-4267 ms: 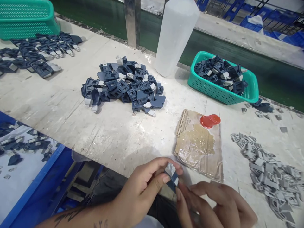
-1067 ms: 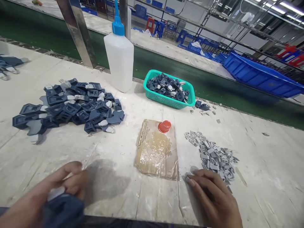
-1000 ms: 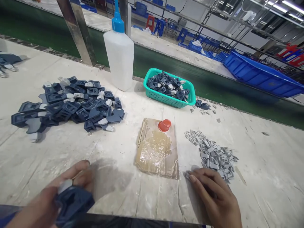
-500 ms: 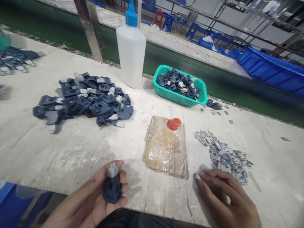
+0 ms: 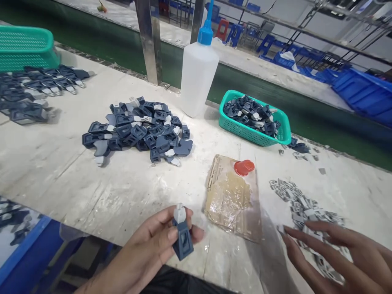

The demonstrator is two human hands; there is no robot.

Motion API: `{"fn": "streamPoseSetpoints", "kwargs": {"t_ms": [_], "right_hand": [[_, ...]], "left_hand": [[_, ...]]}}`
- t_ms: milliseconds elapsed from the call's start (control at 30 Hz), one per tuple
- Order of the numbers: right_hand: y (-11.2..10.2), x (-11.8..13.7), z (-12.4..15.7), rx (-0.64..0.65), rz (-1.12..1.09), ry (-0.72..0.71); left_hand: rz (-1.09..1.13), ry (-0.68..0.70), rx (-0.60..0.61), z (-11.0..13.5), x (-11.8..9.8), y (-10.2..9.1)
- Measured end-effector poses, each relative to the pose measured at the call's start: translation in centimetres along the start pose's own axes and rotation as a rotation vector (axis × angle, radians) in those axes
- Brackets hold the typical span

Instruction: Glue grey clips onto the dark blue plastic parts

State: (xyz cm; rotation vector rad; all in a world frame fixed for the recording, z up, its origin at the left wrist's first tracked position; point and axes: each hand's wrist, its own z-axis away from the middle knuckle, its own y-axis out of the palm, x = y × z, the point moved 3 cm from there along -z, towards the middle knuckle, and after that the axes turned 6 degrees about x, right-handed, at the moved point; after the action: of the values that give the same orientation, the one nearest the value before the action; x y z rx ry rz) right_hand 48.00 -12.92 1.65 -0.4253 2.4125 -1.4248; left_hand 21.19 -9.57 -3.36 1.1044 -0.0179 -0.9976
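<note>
Between the thumb and fingers of my left hand [image 5: 156,241] is a dark blue plastic part [image 5: 183,241] with a light grey tip, its hollow face toward me. My right hand [image 5: 337,253] pinches a small grey plastic piece [image 5: 280,229] at its thumb and index fingertips. Beneath and beyond that hand lies a pile of small grey pieces [image 5: 309,208]. A cardboard pad [image 5: 229,208], wet and shiny on top, lies between my hands with a red cap [image 5: 244,167] at its far edge.
A heap of blue parts with grey tips [image 5: 137,130] lies left of the pad. Behind stand a white squeeze bottle [image 5: 199,77] and a green basket [image 5: 254,136] of similar parts. Another green basket [image 5: 27,47] is at far left. A blue bin [image 5: 27,257] sits below the table's edge.
The view has swung left, so the table things appear farther right. My left hand has turned the blue part so its hollow face shows. My right hand still pinches the small grey piece.
</note>
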Motion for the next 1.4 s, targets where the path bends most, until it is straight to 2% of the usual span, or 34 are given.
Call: {"fn": "streamPoseSetpoints", "kwargs": {"t_ms": [33,67,200,300,433,733,967,1167,1300,1400], "right_hand": [[0.1,0.2,-1.2,-0.017,-0.020,0.143],[0.4,0.6,-2.3,-0.031,-0.037,0.173],[2.8,1.3,-5.3,-0.006,-0.108,0.128],[4.4,0.7,-6.0,0.030,-0.158,0.139],[5.1,0.6,-6.2,0.060,-0.184,0.124],[5.2,1.1,-6.5,0.098,-0.138,0.077],[5.2,1.1,-6.6,0.112,-0.127,0.053],[3.1,1.3,-6.8,0.050,-0.073,0.099],[1.7,1.5,-6.6,-0.033,-0.019,0.216],[2.4,1.9,-6.1,0.015,-0.083,0.168]], "left_hand": [[0.017,0.008,-0.038,-0.2,0.0,0.0],[0.037,0.011,-0.065,-0.3,0.0,0.0],[0.086,0.023,-0.100,-0.6,-0.2,0.1],[0.077,0.028,-0.095,-0.6,-0.2,0.1],[0.110,0.037,-0.076,-0.5,-0.2,0.1],[0.126,0.079,0.024,-0.9,0.1,-0.3],[0.138,0.077,-0.001,-0.8,0.0,-0.1],[0.136,0.065,0.015,-0.6,0.0,-0.3],[0.035,0.053,0.066,-0.4,0.5,-0.3],[-0.109,0.075,0.101,-0.3,0.9,-0.2]]}}
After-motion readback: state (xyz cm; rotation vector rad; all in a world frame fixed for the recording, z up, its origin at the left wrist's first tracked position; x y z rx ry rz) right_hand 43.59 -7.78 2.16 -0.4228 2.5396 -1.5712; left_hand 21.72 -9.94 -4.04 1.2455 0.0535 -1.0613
